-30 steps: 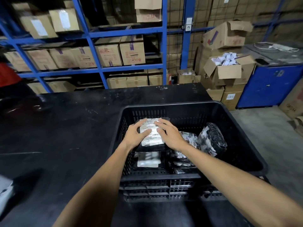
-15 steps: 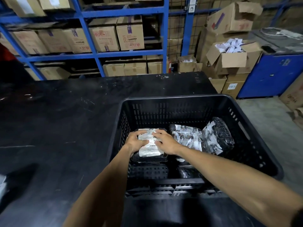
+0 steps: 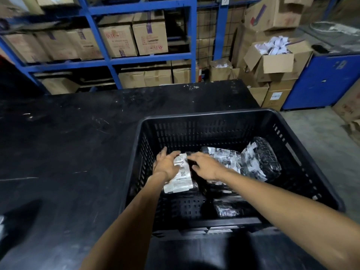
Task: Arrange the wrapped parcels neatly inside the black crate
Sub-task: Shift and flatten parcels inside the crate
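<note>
A black slatted crate (image 3: 202, 115) stands on the dark table, at its right end. Inside, at the left, a black-wrapped parcel with a white label (image 3: 180, 182) lies flat on the floor of the crate. My left hand (image 3: 165, 166) rests on its left edge with fingers spread. My right hand (image 3: 206, 165) hovers just over its right side, fingers loose and apart. To the right lies a second labelled parcel (image 3: 226, 158), and a third parcel (image 3: 263, 158) leans against the right wall. A small dark parcel (image 3: 228, 210) sits near the front wall.
The black table (image 3: 68, 152) stretches to the left of the crate. Blue shelving (image 3: 148, 57) with cardboard boxes stands behind it. Open cartons (image 3: 272, 63) and a blue cabinet (image 3: 323, 80) crowd the far right, beside a grey floor.
The labelled parcel went down from above the crate to its floor at the left. Both hands have loosened from gripping it and their fingers have spread.
</note>
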